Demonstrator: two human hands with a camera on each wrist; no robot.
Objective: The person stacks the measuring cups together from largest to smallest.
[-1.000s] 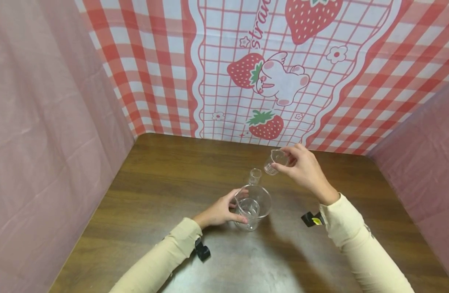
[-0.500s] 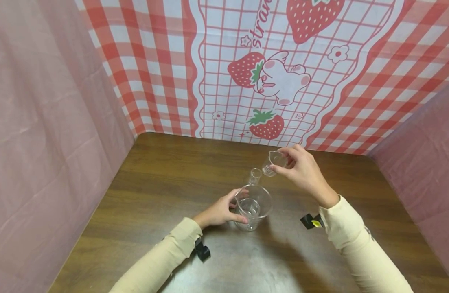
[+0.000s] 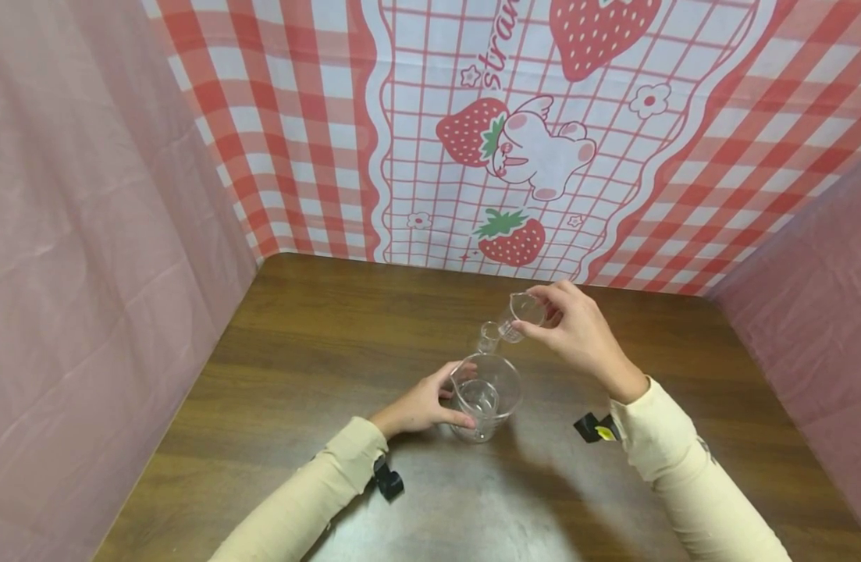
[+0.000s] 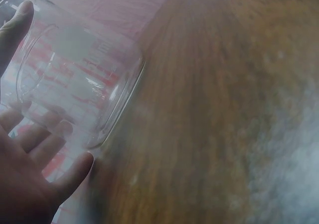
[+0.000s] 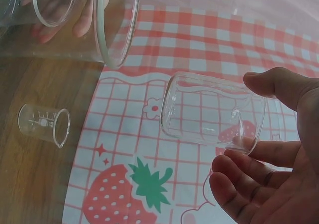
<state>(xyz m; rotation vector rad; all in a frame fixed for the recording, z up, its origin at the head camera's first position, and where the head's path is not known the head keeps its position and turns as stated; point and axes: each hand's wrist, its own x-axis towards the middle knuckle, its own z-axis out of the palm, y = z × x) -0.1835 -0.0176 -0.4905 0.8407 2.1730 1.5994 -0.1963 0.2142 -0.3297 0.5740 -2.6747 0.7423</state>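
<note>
Clear glass forms the raised beaker [image 5: 209,109] that the right hand [image 3: 578,328] pinches near its rim. Near it, a tiny beaker [image 5: 44,124] stands on the wooden table [image 3: 318,336]; the left hand [image 3: 421,402] grips a large beaker [image 3: 509,389] containing another.

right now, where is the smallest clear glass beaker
In the head view, the smallest clear glass beaker stands just right of centre on the brown wooden table, beyond the large clear glass beaker and left of the right hand.
</note>
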